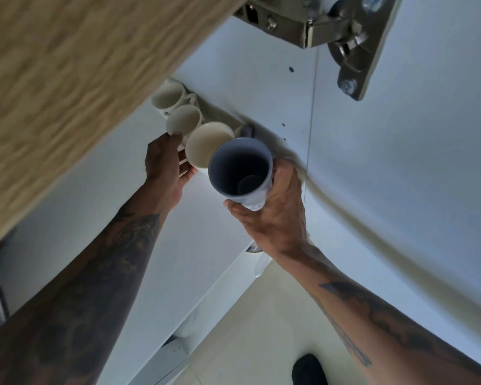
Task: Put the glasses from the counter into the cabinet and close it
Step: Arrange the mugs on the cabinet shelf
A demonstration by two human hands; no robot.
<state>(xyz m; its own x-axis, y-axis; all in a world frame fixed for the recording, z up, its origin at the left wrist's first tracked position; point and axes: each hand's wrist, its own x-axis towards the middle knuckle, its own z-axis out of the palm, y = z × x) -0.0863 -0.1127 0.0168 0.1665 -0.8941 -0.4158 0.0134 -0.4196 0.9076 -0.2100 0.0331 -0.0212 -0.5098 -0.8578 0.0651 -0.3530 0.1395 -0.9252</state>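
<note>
My right hand (272, 215) grips a blue-grey mug (240, 170) from below and the side, its open mouth facing the camera. It sits inside the white cabinet (233, 79). My left hand (164, 162) is closed around a cream mug (208, 144) that touches the blue-grey mug, and its thumb reaches the rim of a second cream mug (182, 120). A third cream mug (168, 95) stands farther back in the same row. No drinking glass shows clearly; something clear peeks out behind my right wrist (254, 250).
A wood-grain panel (67, 79) fills the upper left, close to my left arm. The open cabinet door (428, 162) with its metal hinge (345, 37) is on the right. Pale floor tiles (261, 329) and a dark shoe (308, 370) lie below.
</note>
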